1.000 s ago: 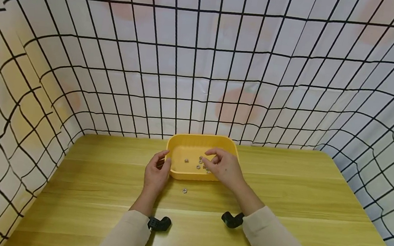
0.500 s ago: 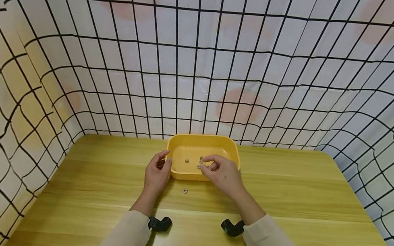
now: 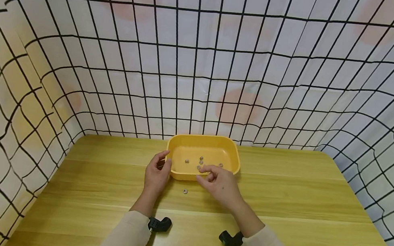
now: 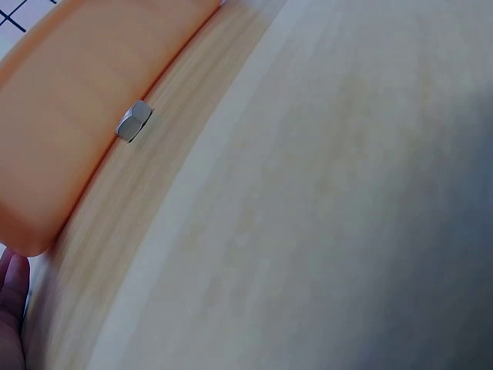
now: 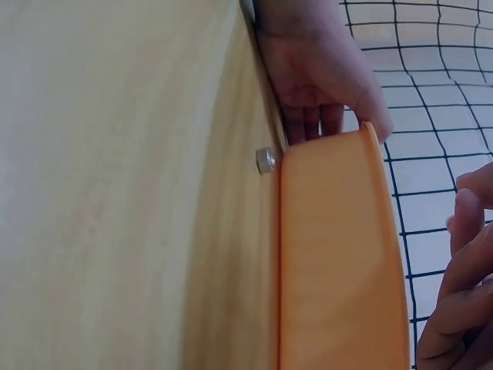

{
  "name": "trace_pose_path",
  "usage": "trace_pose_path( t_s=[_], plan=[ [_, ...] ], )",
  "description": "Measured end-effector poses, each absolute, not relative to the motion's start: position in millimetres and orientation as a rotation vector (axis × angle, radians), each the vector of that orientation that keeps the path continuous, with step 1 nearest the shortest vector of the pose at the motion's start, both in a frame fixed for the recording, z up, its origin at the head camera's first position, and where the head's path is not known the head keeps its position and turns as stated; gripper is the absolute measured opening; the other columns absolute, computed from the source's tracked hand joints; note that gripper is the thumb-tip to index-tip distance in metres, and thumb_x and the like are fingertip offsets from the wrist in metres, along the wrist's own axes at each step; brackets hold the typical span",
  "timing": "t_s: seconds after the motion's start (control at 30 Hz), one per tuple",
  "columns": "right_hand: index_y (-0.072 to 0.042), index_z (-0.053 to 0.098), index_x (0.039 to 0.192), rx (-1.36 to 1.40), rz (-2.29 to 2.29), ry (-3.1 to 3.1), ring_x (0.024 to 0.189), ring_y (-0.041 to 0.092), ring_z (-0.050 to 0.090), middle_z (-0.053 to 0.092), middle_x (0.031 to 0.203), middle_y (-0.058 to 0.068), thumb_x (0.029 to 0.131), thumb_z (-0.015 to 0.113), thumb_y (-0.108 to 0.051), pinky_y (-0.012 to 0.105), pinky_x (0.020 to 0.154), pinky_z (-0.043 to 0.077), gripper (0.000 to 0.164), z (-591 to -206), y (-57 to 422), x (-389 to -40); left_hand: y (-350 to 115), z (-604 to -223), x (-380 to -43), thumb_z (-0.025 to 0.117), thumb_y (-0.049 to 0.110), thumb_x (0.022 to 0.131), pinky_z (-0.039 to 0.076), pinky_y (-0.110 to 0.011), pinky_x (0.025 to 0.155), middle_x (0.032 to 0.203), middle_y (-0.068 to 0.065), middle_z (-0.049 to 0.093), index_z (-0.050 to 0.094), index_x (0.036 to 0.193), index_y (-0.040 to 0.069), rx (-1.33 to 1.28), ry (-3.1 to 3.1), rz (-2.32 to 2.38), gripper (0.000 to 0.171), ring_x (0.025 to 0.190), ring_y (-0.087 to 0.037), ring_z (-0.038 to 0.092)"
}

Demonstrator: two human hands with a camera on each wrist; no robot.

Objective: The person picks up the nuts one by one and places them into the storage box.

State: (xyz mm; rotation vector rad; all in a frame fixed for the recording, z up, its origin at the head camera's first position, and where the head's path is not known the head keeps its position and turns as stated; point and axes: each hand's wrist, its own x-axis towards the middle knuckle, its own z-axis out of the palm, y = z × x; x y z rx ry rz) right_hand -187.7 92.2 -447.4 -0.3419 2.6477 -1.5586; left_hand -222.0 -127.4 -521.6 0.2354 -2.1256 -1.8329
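A yellow plastic tray [image 3: 178,175] stands on the table, several small metal nuts [image 3: 201,158] lying loose on its floor. One more hex nut [image 3: 185,191] rests on the wood in front of it, close to the tray's front wall in both wrist views. My left hand [image 3: 156,175] rests at the tray's left end, thumb and fingertips touching its rim and outer wall. Over the front rim, toward the right, hovers my right hand [image 3: 220,185]; its thumb and index finger are spread apart with nothing showing between them.
The wooden table [image 3: 301,200] extends on both sides of the tray. Behind it hangs a white cloth with a black grid [image 3: 204,63], which also runs along the left and right. A black wrist camera [image 3: 231,239] juts out below the right hand.
My right hand has drawn back from inside the tray to its front rim, uncovering a nut at the tray's right. The left hand and the tray have stayed in place.
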Motion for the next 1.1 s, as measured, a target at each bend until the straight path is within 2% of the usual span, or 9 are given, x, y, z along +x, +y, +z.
trace_pose_path(
  t_s=[0.13, 0.43, 0.67, 1.1],
  plan=[
    [-0.014, 0.075, 0.105, -0.320, -1.566, 2.600, 0.057, 0.011, 0.048, 0.065, 0.071, -0.003, 0.088, 0.080, -0.020, 0.019, 0.050, 0.035, 0.018, -452.9, 91.5, -183.1, -127.1, -522.3, -222.5, 0.064, 0.020, 0.099, 0.053, -0.047, 0.101, 0.131, -0.012, 0.066, 0.069, 0.129, 0.015, 0.240, -2.126, -1.821, 0.031, 0.117, -0.029, 0.064],
    [-0.012, 0.075, 0.105, -0.299, -1.524, 2.591, 0.056, 0.010, 0.047, 0.063, 0.071, -0.004, 0.089, 0.080, -0.021, 0.019, 0.049, 0.035, 0.019, -465.6, 90.3, -177.8, -125.9, -519.4, -221.1, 0.064, 0.020, 0.099, 0.052, -0.049, 0.102, 0.132, -0.013, 0.065, 0.069, 0.129, 0.014, 0.247, -2.126, -1.829, 0.031, 0.118, -0.030, 0.064],
    [-0.011, 0.075, 0.105, -0.290, -1.519, 2.585, 0.059, 0.011, 0.051, 0.063, 0.071, -0.003, 0.089, 0.079, -0.020, 0.020, 0.052, 0.040, 0.019, -475.4, 89.9, -177.4, -125.5, -518.7, -220.4, 0.063, 0.019, 0.099, 0.052, -0.050, 0.102, 0.132, -0.013, 0.065, 0.068, 0.130, 0.012, 0.232, -2.131, -1.820, 0.032, 0.119, -0.031, 0.063],
    [-0.017, 0.074, 0.102, -0.302, -1.419, 2.617, 0.060, 0.012, 0.056, 0.066, 0.071, -0.006, 0.089, 0.078, -0.026, 0.023, 0.055, 0.044, 0.016, -492.1, 88.3, -177.9, -126.3, -519.8, -220.0, 0.063, 0.019, 0.100, 0.051, -0.051, 0.104, 0.134, -0.014, 0.064, 0.068, 0.131, 0.013, 0.228, -2.128, -1.828, 0.032, 0.120, -0.032, 0.062]
  ],
)
